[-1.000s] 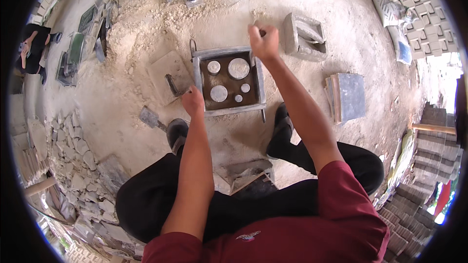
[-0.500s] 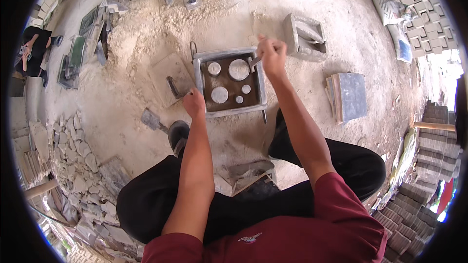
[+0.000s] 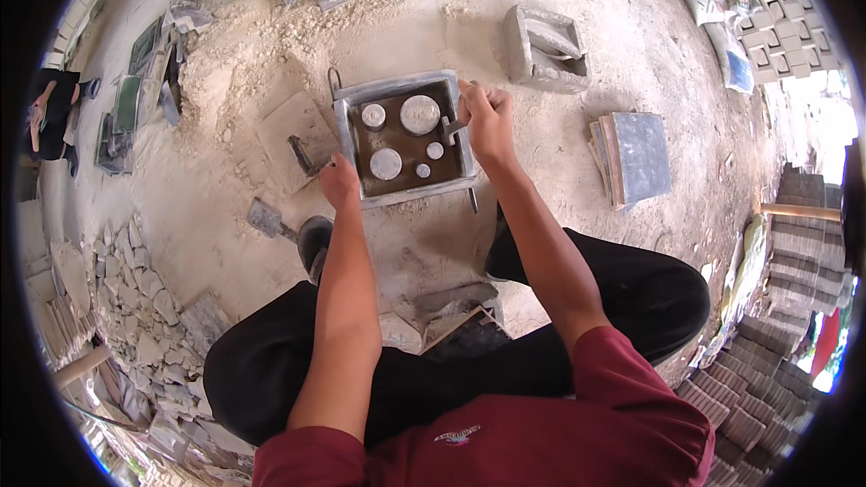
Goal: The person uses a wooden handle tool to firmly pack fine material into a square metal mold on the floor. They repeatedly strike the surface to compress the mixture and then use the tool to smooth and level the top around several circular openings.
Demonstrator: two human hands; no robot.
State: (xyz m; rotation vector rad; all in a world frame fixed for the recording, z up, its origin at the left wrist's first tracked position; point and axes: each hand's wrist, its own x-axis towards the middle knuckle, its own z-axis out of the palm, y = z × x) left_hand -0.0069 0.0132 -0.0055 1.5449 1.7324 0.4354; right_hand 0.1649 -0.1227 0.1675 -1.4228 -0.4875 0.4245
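Observation:
A grey metal mould frame (image 3: 397, 193) lies on the dusty ground in front of me. Inside it, several round pale discs (image 3: 386, 164) of different sizes sit on a brown, wet-looking bed. My right hand (image 3: 488, 126) is closed round a small grey metal tool (image 3: 453, 129), whose short crosswise head is over the bed by the frame's right wall. At the frame's lower left side, my left hand (image 3: 340, 182) makes a fist; what it grips, if anything, is hidden. Just beyond that fist, a flat board (image 3: 281, 131) bears a dark handle (image 3: 301, 155).
A small trowel (image 3: 266, 217) lies near my left foot. To the right are a two-part grey box (image 3: 548, 47) and stacked flat plates (image 3: 636, 159). Broken stones (image 3: 135, 307) heap up at the left, with ridged tiles (image 3: 794, 280) at the right. Another person (image 3: 56, 110) is at the far left.
The whole view has shifted, so the scene sits further left and higher. My right hand has brought the tool nearer to me along the frame's right wall. My left hand stays beside the frame.

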